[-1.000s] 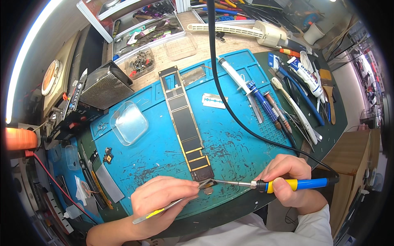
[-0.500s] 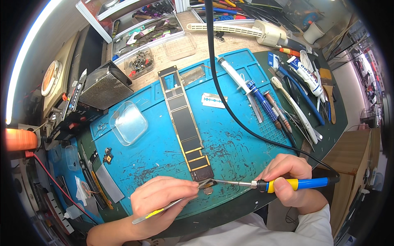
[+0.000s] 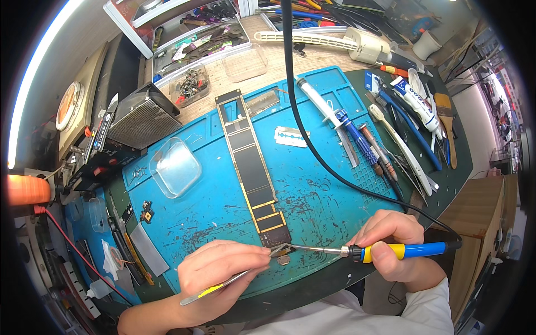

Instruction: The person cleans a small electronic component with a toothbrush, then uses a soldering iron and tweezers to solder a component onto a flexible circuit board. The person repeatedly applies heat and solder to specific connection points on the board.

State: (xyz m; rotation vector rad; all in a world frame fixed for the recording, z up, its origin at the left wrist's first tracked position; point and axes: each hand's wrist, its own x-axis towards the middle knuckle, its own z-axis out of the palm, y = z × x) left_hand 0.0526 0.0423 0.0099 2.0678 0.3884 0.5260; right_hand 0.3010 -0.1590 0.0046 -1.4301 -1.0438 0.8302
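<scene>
A long narrow circuit board [image 3: 249,153] with gold edging lies on the blue work mat [image 3: 209,209], its near end between my hands. Tweezers [image 3: 215,287] with a yellow patch are pinched in my left hand [image 3: 220,271], their tips at the board's near end. My right hand [image 3: 393,240] grips a soldering iron [image 3: 402,251] with a blue and yellow handle. The iron's tip meets the board's near edge close to the tweezer tips; whether they touch I cannot tell. A small metallic piece [image 3: 283,260] lies just below that end.
The iron's black cable [image 3: 329,170] arcs over the mat. A clear plastic tray [image 3: 176,167] and a razor blade [image 3: 291,137] lie on it. Rightward are a syringe [image 3: 318,99], a blue screwdriver [image 3: 357,137] and several brushes. A fume-filter fan box [image 3: 144,118] stands at the left.
The iron's cable has shifted very slightly near the top. Both hands, the tweezers, the iron and the board hold their places.
</scene>
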